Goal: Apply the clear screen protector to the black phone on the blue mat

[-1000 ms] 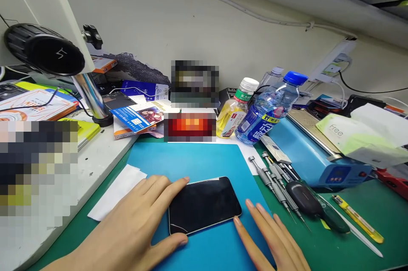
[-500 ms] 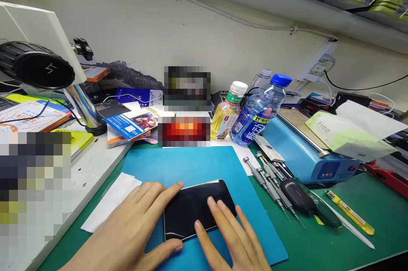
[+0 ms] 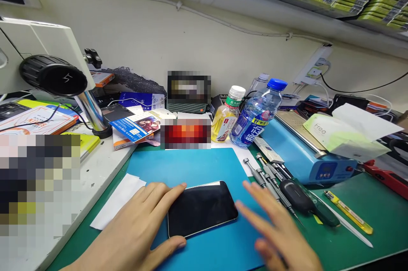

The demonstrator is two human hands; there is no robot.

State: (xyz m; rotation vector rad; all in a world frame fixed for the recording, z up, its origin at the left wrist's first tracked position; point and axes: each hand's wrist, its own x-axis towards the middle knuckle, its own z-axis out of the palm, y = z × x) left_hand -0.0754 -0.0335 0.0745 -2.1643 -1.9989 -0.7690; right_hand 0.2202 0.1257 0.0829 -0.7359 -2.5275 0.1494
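A dark smartphone (image 3: pixel 204 209) lies screen up on a blue mat (image 3: pixel 178 162), slightly angled. My left hand (image 3: pixel 137 220) grips its left end, with the forefinger at the far edge and the thumb by the near edge. Just off the phone's right end, my right hand (image 3: pixel 280 228) hovers with its fingers apart and nothing in them; it is somewhat blurred. White folded paper (image 3: pixel 117 201) sits beside the mat, left of my left hand. Several precision screwdrivers (image 3: pixel 266 182) lie beyond my right hand.
Two drink bottles, one yellow (image 3: pixel 226 120) and one blue-labelled (image 3: pixel 256 114), stand behind the mat. A blue machine (image 3: pixel 296 150) bears a tissue pack (image 3: pixel 331 131). Right of the screwdrivers lie a black oval object (image 3: pixel 296 196) and a yellow cutter (image 3: pixel 349 211). A microscope stand (image 3: pixel 92 111) rises at left.
My right hand has lifted off the phone's screen and moved right, past its end. My left hand keeps its hold. The whole view has shifted slightly.
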